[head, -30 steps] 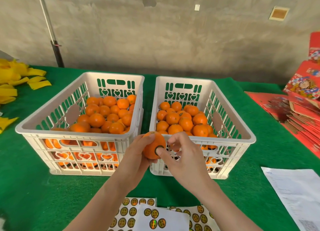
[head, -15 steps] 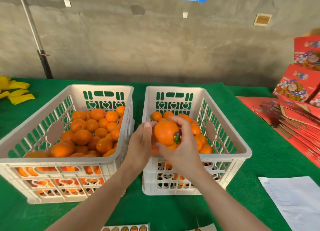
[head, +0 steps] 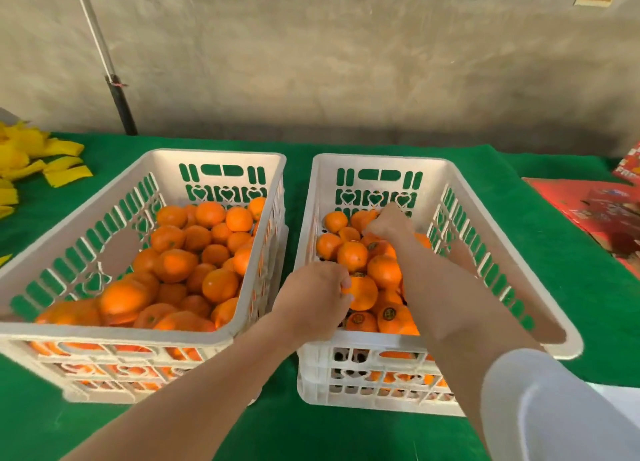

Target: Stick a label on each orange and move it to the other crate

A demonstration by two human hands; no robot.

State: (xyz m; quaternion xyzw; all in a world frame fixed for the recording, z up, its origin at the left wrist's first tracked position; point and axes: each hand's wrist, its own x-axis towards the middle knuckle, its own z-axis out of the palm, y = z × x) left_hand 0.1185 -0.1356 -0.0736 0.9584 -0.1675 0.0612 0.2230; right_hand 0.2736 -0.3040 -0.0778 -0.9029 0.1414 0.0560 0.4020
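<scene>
Crates (head: 214, 336) x2; L hand (head: 311, 301), R hand (head: 389, 223)

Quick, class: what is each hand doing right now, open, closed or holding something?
Left hand: grips an orange in the right crate.
Right hand: cannot tell; fingertips hidden deep in that crate.

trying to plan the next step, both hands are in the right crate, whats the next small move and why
Probably lift the left hand out and across to the left crate for an unlabelled orange. The right crate holds labelled oranges near its front; the right hand is at its far end, seemingly setting one down, though its fingers are hidden.
</scene>
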